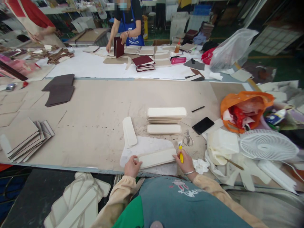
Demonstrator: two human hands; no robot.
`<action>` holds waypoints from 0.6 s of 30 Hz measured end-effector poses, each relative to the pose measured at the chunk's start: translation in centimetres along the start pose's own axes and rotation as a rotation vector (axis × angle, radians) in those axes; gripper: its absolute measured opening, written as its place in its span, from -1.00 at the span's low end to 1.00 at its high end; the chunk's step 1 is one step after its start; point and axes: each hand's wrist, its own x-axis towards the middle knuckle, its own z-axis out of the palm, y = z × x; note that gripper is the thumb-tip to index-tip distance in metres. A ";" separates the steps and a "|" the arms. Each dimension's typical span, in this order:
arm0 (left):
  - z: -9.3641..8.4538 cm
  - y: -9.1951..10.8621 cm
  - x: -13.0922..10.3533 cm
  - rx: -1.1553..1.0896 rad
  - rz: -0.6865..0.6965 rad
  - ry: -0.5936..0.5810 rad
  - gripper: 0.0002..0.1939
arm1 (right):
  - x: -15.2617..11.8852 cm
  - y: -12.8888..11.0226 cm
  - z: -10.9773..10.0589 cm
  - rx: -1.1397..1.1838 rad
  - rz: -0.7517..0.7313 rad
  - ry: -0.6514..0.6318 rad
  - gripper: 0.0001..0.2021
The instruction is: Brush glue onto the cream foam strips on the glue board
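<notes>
I have the cream strip (156, 159) just inside the bench's (95, 133) near edge, over a pale sheet (152, 144); my left hand (132, 166) has its fingers pinched on one end, my right hand (186, 162) touches the other, fingers around a yellow-handled tool (181, 154). My room runs left to fanned boards (21, 136). At right, an orange bag (224, 110) holds red plastic. Beyond, a co-worker (137, 36) stands at a white-topped bench (87, 65).

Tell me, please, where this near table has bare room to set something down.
The widest bare patch lies between the board stack and the loose strips. Another lies beyond the strip stacks, reaching left to the dark sheets. The right end, with orange bag and fan, is crowded; so is the area where the left hand and right hand hold a strip.
</notes>
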 end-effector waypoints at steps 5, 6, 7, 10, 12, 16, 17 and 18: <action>0.1 -0.1 0.2 0.034 0.060 -0.021 -0.62 | 0.1 -0.1 0.0 -0.011 0.019 0.002 -0.84; 0.1 -0.1 0.3 0.040 0.077 -0.021 -0.62 | 0.1 -0.2 0.0 -0.012 0.025 0.005 -0.84; 0.1 -0.1 0.3 0.047 0.090 -0.023 -0.62 | 0.2 -0.2 0.0 -0.010 0.034 0.008 -0.85; 0.1 -0.1 0.4 0.070 0.121 -0.029 -0.63 | 0.2 -0.2 0.1 -0.003 0.055 0.007 -0.86; 0.0 -0.1 0.4 0.083 0.148 -0.028 -0.63 | 0.3 -0.2 0.1 -0.008 0.057 0.011 -0.87; -0.1 0.0 0.3 0.097 0.181 -0.020 -0.63 | 0.4 0.0 0.1 -0.034 0.044 0.052 -0.85; -0.1 0.0 0.3 0.099 0.183 -0.019 -0.63 | 0.5 0.1 0.2 -0.036 0.046 0.058 -0.84; -0.1 0.1 0.3 0.102 0.183 -0.018 -0.63 | 0.5 0.1 0.2 -0.033 0.053 0.058 -0.83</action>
